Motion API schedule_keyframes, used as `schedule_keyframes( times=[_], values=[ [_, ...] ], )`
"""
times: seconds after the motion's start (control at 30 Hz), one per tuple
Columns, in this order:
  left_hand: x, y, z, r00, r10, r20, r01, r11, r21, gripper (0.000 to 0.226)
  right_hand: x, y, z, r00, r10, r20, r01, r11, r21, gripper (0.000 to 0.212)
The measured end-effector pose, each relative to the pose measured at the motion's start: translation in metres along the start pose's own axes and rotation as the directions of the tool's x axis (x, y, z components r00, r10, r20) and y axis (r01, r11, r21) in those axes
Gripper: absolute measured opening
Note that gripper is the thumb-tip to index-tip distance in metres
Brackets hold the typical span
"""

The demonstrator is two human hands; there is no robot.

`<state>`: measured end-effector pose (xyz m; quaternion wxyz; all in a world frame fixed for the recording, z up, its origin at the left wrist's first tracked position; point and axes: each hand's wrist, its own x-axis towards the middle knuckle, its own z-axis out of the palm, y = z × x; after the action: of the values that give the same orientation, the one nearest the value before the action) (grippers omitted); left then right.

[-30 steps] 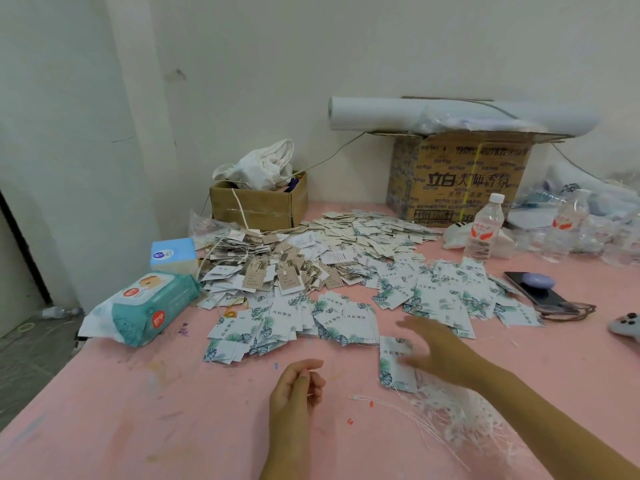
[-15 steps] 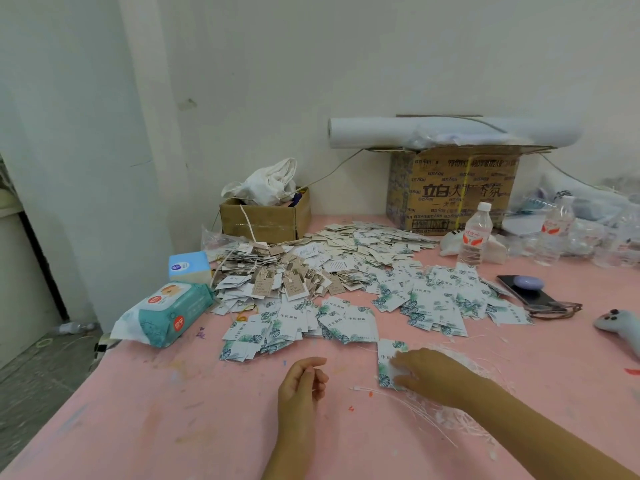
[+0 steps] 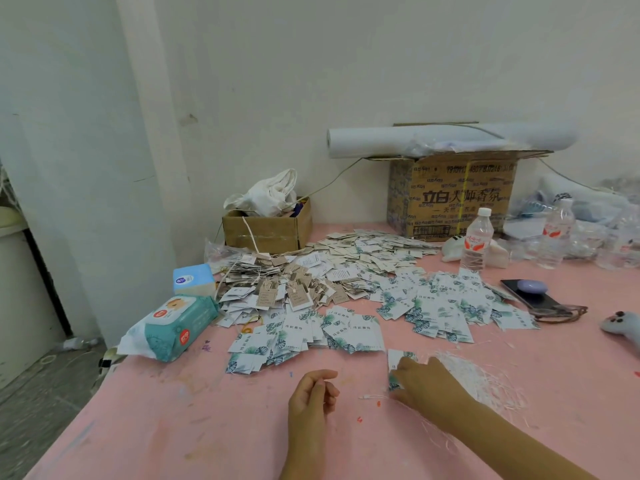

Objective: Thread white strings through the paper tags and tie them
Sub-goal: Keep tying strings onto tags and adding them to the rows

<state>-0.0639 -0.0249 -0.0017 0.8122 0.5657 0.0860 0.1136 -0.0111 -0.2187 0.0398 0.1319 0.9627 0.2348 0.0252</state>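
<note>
We see a pink table (image 3: 173, 427) strewn with paper tags. Taking the table's middle as the clock centre, with twelve o'clock toward the wall, our right hand (image 3: 427, 384) lies at about five o'clock, palm down, fingers spread flat over a small stack of leaf-printed tags (image 3: 394, 362); it presses rather than pinches, and we cannot tell whether any fingertip has hooked an edge. Just beside that hand, toward four o'clock, sits a loose tangle of white strings (image 3: 481, 379), part of it under the wrist. Our left hand (image 3: 311, 396) rests at six o'clock, fingers curled loosely toward the thumb; whether something thin is pinched there we cannot tell.

The main spread of leaf-printed tags (image 3: 346, 330) runs across the centre, from nine to three o'clock. Beyond it, toward twelve, lies a heap of brown and white tags (image 3: 311, 271), some already strung. At nine o'clock a pack of wet wipes (image 3: 173, 327) lies near the table edge, with a blue tissue box (image 3: 192, 278) just behind it. A small open carton (image 3: 266, 230) stands at eleven o'clock, a large printed carton (image 3: 453, 199) at one o'clock with a paper roll (image 3: 398, 142) on top. A water bottle (image 3: 476, 240) stands at two o'clock, a phone (image 3: 533, 296) at three.
</note>
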Motion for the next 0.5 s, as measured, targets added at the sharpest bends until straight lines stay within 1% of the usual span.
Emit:
schedule_keyframes(
  times=[0.03,0.07,0.1,0.17,0.2,0.23,0.27,0.3,0.4,0.5],
  values=[
    [0.000,0.000,0.000,1.000,0.003,0.002,-0.003,1.000,0.000,0.031,0.001,0.001,-0.001,0.998,-0.057,-0.011,0.056,0.996,-0.065,0.021],
    [0.000,-0.001,0.000,1.000,0.006,0.003,-0.006,1.000,-0.001,0.031,0.001,0.002,-0.005,0.996,-0.093,-0.001,0.092,0.989,-0.117,0.020],
    [0.000,-0.001,0.000,1.000,0.009,0.002,-0.009,1.000,0.000,0.032,0.000,0.002,-0.008,0.994,-0.112,-0.016,0.108,0.984,-0.141,0.021],
    [0.000,-0.002,0.000,1.000,0.015,0.003,-0.015,1.000,0.009,0.032,0.000,0.003,-0.015,0.992,-0.104,-0.069,0.089,0.977,-0.195,0.016],
    [0.000,-0.002,0.000,1.000,0.018,0.002,-0.018,1.000,0.011,0.032,-0.002,0.002,-0.019,0.991,-0.076,-0.107,0.054,0.979,-0.195,0.029],
    [0.000,-0.002,0.000,1.000,0.021,0.001,-0.021,1.000,0.012,0.033,-0.003,0.001,-0.017,0.981,-0.084,-0.175,0.049,0.979,-0.197,0.040],
    [-0.001,-0.002,-0.001,1.000,0.024,0.000,-0.024,1.000,0.013,0.033,-0.003,0.000,-0.016,0.970,-0.062,-0.234,0.027,0.988,-0.150,0.044],
    [-0.001,-0.002,-0.001,1.000,0.025,0.002,-0.025,1.000,0.016,0.033,-0.003,-0.001,-0.012,0.959,-0.057,-0.278,0.017,0.989,-0.144,0.045],
    [-0.001,-0.002,-0.001,1.000,0.027,0.006,-0.027,0.999,0.025,0.033,-0.008,-0.007,-0.010,0.943,-0.034,-0.332,-0.003,0.994,-0.110,0.047],
    [-0.001,-0.002,0.000,1.000,0.026,0.005,-0.026,0.999,0.034,0.033,-0.010,-0.007,-0.008,0.909,0.043,-0.415,-0.053,0.998,-0.014,0.063]
  ],
)
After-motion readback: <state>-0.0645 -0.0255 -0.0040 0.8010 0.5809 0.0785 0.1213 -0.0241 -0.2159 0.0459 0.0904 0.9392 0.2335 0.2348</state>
